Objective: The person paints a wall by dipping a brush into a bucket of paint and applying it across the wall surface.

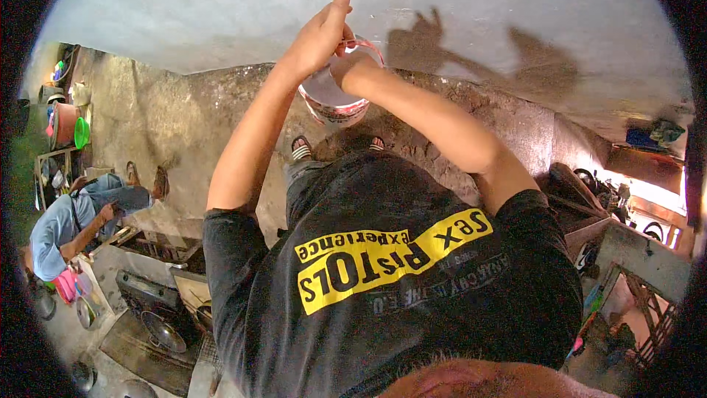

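I hold a white bucket [335,107] with a red pattern in front of my chest, close to a pale grey wall [243,0]. My left hand [320,33] grips its far rim, with the thumb pointing up. My right hand [347,67] reaches over the rim into the bucket, and its fingers are hidden inside. My black T-shirt [383,280] with a yellow print fills the lower middle. Under the bucket my feet in sandals [300,149] stand on rough dirt ground.
A person in a light blue shirt and jeans [66,221] sits at the left. Pans [163,332] and a low stove lie at lower left. An orange tub [65,122] and green bowl [82,133] stand far left. Shelves and clutter [626,206] crowd the right.
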The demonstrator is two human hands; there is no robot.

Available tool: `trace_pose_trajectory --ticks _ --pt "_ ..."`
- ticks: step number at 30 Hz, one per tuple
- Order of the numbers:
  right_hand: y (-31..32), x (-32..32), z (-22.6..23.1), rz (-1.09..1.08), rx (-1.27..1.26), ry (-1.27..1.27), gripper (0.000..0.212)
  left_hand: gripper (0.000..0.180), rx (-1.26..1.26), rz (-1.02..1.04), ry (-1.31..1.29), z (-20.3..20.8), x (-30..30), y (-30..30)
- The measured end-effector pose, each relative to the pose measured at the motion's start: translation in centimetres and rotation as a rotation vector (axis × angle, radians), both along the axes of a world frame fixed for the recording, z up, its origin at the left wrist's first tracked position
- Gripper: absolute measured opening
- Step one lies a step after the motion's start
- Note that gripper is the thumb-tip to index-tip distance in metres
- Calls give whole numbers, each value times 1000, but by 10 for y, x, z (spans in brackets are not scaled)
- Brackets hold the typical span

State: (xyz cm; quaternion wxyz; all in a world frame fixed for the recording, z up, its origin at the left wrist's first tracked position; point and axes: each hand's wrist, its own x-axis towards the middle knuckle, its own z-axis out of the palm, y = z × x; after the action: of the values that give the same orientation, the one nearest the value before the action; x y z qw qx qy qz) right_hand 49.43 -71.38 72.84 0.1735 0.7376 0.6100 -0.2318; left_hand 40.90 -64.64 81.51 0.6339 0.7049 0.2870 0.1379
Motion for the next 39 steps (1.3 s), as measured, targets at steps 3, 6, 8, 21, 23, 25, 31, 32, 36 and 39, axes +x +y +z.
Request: trace_pose_trajectory --ticks 3,6,8,21,23,25,31,32,36,39 --pt "-3 22 -54 -193 38 108 34 85 33 -49 -6 7 11 -7" --pt "-7 20 -52 -265 212 201 34 86 21 -70 30 2 8 -8" --pt "-8 11 -21 -207 325 169 35 87 -37 -59 8 -3 3 -8" --pt "-9 36 -77 35 651 293 35 85 16 35 37 -21 27 -22" --pt "-13 42 -85 34 671 321 35 86 56 48 18 -17 27 -27" --pt "-14 48 -101 -9 761 442 35 86 -12 32 42 -6 26 -32" --pt "-19 47 -34 127 468 203 26 87 -140 38 62 -17 28 -31" --pt "-20 47 -14 98 341 224 24 86 -88 68 27 -13 24 -35" --pt "-41 79 -38 12 604 349 25 85 -102 143 -77 -40 39 -25" --pt "-48 89 -7 -232 288 278 29 92 -379 179 -104 -26 26 -19"
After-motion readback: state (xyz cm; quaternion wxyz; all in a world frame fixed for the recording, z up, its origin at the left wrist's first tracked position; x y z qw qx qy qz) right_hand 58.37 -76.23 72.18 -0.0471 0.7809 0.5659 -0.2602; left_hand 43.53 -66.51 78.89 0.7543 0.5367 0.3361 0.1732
